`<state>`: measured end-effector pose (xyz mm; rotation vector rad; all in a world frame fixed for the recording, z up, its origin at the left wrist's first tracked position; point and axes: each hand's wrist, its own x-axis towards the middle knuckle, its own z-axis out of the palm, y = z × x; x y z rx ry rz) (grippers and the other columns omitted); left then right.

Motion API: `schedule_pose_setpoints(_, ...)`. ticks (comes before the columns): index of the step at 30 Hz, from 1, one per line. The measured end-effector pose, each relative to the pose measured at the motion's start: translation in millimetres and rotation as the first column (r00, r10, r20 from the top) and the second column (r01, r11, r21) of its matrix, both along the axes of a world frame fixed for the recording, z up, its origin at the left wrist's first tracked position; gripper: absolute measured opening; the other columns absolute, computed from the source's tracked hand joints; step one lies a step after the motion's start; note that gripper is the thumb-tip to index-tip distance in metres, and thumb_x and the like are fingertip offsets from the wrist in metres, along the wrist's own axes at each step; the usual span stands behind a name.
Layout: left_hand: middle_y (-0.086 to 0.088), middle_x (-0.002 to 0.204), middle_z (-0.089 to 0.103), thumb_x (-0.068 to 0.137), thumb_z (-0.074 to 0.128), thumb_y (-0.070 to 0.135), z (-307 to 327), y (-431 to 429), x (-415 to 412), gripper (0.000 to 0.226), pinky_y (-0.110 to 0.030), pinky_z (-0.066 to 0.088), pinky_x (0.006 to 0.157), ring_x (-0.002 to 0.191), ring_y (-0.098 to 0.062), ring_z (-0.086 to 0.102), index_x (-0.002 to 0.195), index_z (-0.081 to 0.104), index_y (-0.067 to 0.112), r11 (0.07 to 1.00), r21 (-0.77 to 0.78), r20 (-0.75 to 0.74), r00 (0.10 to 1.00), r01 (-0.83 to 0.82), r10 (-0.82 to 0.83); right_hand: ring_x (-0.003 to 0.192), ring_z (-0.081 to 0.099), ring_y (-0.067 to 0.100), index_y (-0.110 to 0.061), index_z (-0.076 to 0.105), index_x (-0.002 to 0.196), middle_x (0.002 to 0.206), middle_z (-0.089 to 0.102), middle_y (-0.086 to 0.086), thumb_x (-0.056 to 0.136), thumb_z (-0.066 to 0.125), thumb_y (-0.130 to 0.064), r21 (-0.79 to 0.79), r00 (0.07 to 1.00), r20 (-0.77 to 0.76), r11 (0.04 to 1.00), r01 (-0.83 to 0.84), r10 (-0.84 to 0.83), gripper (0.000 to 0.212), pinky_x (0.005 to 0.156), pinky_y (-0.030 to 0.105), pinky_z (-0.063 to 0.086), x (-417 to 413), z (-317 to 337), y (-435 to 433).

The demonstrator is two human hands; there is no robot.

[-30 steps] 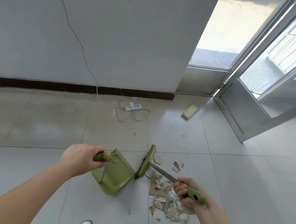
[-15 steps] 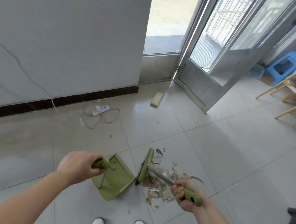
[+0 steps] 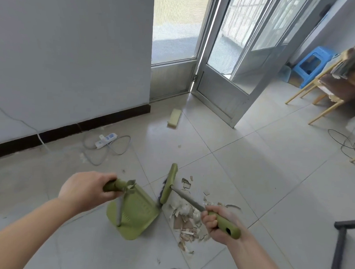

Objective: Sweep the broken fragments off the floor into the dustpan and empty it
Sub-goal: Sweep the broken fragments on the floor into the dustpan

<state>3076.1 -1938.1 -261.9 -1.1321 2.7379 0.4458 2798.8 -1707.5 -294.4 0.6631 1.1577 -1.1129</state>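
head view: the left hand (image 3: 86,191) grips the green handle of the dustpan (image 3: 134,217), with the fingers curled tight and pressed together around it. the dustpan rests tilted on the floor (image 3: 253,170), far from the wall edge and close in front of the person. its open side faces right, toward the brush (image 3: 168,183).

the right hand (image 3: 214,224) holds the green grip of the brush, and its fingers are wrapped around it in a fist. the brush head stands on its long edge, with the dark bristles turned to the dustpan. its lower end is touching or just beside the pan's lip, i cannot tell which.

the fragments (image 3: 187,224) lie in a loose pile on the floor on the right side of the brush head, under the metal shaft and under the right hand.

near the wall edge of the floor lies a white power strip (image 3: 106,140) with its cable. a yellow sponge (image 3: 174,118) lies by the open door (image 3: 227,85). at the far right corner stand a blue stool (image 3: 311,65) and a chair (image 3: 337,88).
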Motion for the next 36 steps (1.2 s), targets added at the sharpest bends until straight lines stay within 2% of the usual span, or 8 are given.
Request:
schedule_pose_setpoints(4,0.012,0.058,0.051,0.081,0.053,0.066,-5.5,-17.6,-17.9,0.033,-0.026,0.031,0.046,0.055,-0.004,0.049,0.065,0.041,0.04,0.998,-0.021,0.012,0.998,0.054,-0.053,0.022,0.038,0.008,-0.004,0.047,0.069,0.045,0.041,0.003,0.099,0.038,-0.015,-0.039,0.999,0.024,0.998,0.041,-0.041,0.033,0.022,0.012,0.029,-11.0,-15.7,-32.1)
schedule_pose_setpoints(7,0.011,0.06,0.053,0.082,0.05,0.067,-12.6,-31.3,-32.7,0.034,-0.028,0.036,0.048,0.055,-0.004,0.049,0.072,0.045,0.036,0.996,-0.036,0.018,0.996,0.085,-0.084,0.02,0.038,0.008,-0.003,0.049,0.064,0.04,0.04,0.002,0.1,0.038,-0.019,-0.05,0.995,0.053,0.995,0.089,-0.086,0.041,0.022,0.013,0.03,-18.6,-31.0,-49.3)
schedule_pose_setpoints(11,0.01,0.063,0.057,0.081,0.046,0.072,-21.5,-47.6,-51.3,0.038,-0.031,0.044,0.052,0.059,-0.007,0.055,0.078,0.048,0.033,0.99,-0.045,0.016,0.991,0.133,-0.133,0.021,0.04,0.009,-0.008,0.044,0.071,0.04,0.042,0.003,0.101,0.037,-0.021,-0.07,0.971,0.08,0.971,0.229,-0.223,0.034,0.022,0.013,0.031,-29.2,-40.7,-55.3)
schedule_pose_setpoints(16,0.01,0.062,0.055,0.081,0.047,0.072,-21.1,-55.5,-65.1,0.041,-0.029,0.041,0.049,0.057,-0.008,0.053,0.076,0.048,0.031,0.98,-0.041,0.024,0.981,0.192,-0.191,0.021,0.04,0.009,-0.007,0.043,0.075,0.041,0.042,0.005,0.102,0.035,-0.025,-0.055,0.915,0.133,0.919,0.39,-0.38,0.033,0.022,0.014,0.031,-34.0,-39.5,-30.7)
schedule_pose_setpoints(22,0.006,0.064,0.057,0.08,0.048,0.073,-23.7,-47.3,-72.4,0.047,-0.029,0.038,0.049,0.059,-0.011,0.053,0.083,0.052,0.026,0.965,-0.06,0.032,0.966,0.257,-0.255,0.02,0.039,0.008,-0.006,0.042,0.08,0.042,0.042,0.006,0.103,0.032,-0.021,-0.034,0.889,0.106,0.892,0.45,-0.445,0.03,0.02,0.014,0.029,-14.8,-30.1,7.4)
schedule_pose_setpoints(26,0.007,0.067,0.059,0.079,0.046,0.075,-23.6,-40.1,-76.2,0.048,-0.029,0.037,0.048,0.06,-0.011,0.054,0.086,0.053,0.028,0.956,-0.072,0.036,0.959,0.283,-0.281,0.019,0.037,0.008,-0.006,0.041,0.078,0.04,0.041,0.007,0.103,0.03,-0.021,-0.024,0.866,0.14,0.873,0.487,-0.479,0.032,0.019,0.015,0.029,-7.0,-23.3,29.6)
schedule_pose_setpoints(36,0.008,0.062,0.058,0.072,0.036,0.081,-21.6,-28.1,-98.2,0.054,-0.029,0.04,0.047,0.056,-0.008,0.054,0.081,0.051,0.03,0.93,-0.083,0.034,0.934,0.358,-0.356,0.019,0.035,0.008,-0.004,0.042,0.073,0.041,0.037,0.005,0.102,0.031,-0.019,-0.004,0.86,0.164,0.872,0.489,-0.482,0.035,0.018,0.016,0.027,-19.7,-4.8,65.0)
